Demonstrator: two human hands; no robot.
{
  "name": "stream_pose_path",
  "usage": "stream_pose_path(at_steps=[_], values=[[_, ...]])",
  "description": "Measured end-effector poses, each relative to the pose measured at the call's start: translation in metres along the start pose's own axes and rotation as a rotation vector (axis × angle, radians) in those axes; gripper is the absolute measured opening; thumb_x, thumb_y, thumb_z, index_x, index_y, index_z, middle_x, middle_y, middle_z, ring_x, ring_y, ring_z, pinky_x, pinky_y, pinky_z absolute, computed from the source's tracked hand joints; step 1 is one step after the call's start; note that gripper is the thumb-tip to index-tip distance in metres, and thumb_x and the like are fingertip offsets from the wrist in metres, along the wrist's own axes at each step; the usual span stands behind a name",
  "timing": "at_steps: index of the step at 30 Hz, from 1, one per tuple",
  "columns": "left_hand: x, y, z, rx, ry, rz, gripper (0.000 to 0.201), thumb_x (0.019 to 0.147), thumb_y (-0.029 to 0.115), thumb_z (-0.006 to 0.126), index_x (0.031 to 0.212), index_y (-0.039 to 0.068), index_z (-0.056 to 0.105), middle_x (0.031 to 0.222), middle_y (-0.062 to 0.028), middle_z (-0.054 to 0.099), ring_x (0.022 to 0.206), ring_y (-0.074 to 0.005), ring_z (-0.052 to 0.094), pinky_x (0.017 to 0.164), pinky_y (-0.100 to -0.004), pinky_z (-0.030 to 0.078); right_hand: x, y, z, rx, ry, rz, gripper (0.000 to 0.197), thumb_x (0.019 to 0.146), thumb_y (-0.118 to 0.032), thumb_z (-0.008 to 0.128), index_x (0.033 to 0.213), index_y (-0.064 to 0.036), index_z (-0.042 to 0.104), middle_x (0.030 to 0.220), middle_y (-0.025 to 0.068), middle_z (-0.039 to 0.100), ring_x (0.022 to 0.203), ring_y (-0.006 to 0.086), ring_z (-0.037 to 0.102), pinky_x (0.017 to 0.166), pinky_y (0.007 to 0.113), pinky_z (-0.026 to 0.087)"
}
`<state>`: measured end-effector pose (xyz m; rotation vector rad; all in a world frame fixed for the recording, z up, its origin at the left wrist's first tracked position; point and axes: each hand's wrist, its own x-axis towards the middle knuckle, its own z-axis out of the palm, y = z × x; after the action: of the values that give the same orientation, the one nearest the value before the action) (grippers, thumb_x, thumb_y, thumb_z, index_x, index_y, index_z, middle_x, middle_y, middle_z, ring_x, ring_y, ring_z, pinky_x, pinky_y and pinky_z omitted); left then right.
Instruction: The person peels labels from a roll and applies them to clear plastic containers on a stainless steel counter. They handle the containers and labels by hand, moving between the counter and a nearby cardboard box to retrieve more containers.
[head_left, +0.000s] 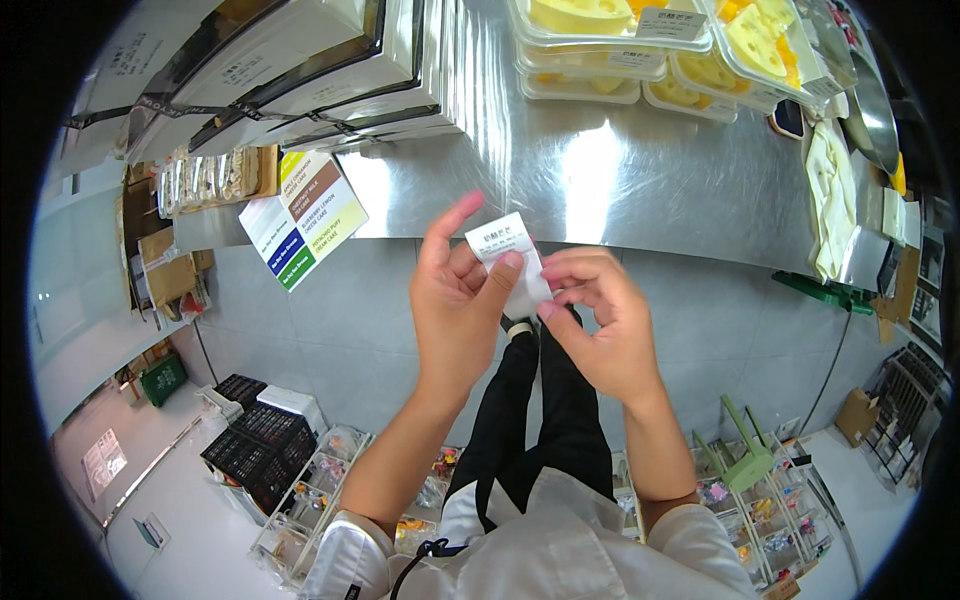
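A short strip of white printed labels (500, 236) is held up in front of the steel table's near edge. My left hand (455, 300) pinches it, with the thumb flat across its middle and the index finger stretched upward. On the strip's right side my right hand (600, 320) has its thumb and fingertips closed at the lower edge. Part of the strip is hidden behind my left thumb. Beyond my hands, clear plastic boxes (650, 58) with yellow, holed cheese-like pieces are stacked on the table, some bearing similar white labels.
Stacked dark-edged white boxes (330, 80) fill the steel table's (480, 150) left part. A coloured sheet (305, 220) hangs over its edge. A pale cloth (828, 190) lies at the right. Below are black crates (262, 440), wire racks (300, 510) and a green stool (745, 465).
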<state>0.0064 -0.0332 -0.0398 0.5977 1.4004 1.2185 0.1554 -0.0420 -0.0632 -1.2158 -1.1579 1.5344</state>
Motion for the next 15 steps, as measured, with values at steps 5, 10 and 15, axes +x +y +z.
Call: stream_pose_path(at_steps=[5,10,15], values=[[-0.013,0.002,0.001,0.187,-0.105,0.032,0.050,0.094,-0.005,0.065,0.141,0.000,0.048,0.105,-0.0116,0.071,0.093,-0.0114,0.067,0.077,-0.0231,0.054,0.020,-0.016,0.005,-0.028,0.147,-0.171,0.021,0.086,0.005,0.072,0.107,0.0007,0.072,0.101,0.0092,0.069,0.087,0.0161,0.068,0.079,0.028,0.056],[-0.021,-0.005,0.002,0.402,-0.086,0.231,0.050,0.093,-0.005,0.067,0.140,0.004,0.054,0.105,-0.0095,0.072,0.091,-0.0094,0.067,0.071,-0.0223,0.051,0.017,-0.016,0.002,-0.126,0.140,-0.188,0.022,0.084,0.007,0.073,0.105,0.0012,0.073,0.100,0.0111,0.070,0.085,0.0174,0.070,0.077,0.029,0.057],[-0.024,-0.016,0.003,0.432,-0.072,0.345,0.052,0.091,-0.005,0.067,0.141,0.007,0.057,0.108,-0.0105,0.073,0.091,-0.0096,0.067,0.070,-0.0234,0.052,0.011,-0.020,-0.003,-0.134,0.144,-0.129,0.019,0.084,0.006,0.073,0.102,0.0016,0.073,0.100,0.0105,0.070,0.084,0.0178,0.071,0.076,0.029,0.057]])
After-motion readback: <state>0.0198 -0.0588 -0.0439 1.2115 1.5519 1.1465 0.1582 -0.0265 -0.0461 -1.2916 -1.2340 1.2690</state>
